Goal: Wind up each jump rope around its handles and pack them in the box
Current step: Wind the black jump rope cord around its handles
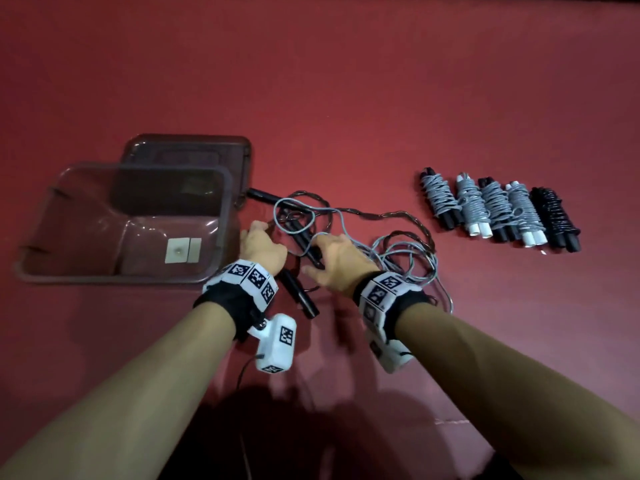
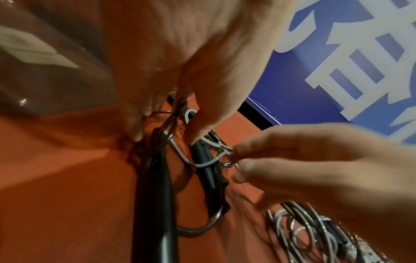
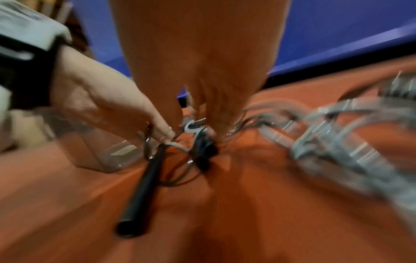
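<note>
A tangle of loose jump ropes lies mid-table: a grey rope point(image 1: 408, 251), a dark rope point(image 1: 398, 214) and black handles point(image 1: 299, 292). My left hand point(image 1: 259, 242) reaches down into the tangle beside the clear plastic box point(image 1: 104, 278). Its fingertips point(image 2: 139, 133) and thumb stand on either side of the dark cords and hold them point(image 3: 147, 135). My right hand point(image 1: 332, 251) pinches the grey rope point(image 2: 202, 164) between thumb and forefinger point(image 2: 238, 149), just above a black handle point(image 2: 204, 167). A longer black handle point(image 2: 157, 195) lies nearer me. The right wrist view is blurred.
The box's clear lid point(image 1: 187, 147) lies behind it, partly under it. Several wound rope bundles point(image 1: 498, 209), grey and black, lie in a row at the right. A blue panel with white lettering point(image 2: 337, 62) stands beyond the red table's far edge.
</note>
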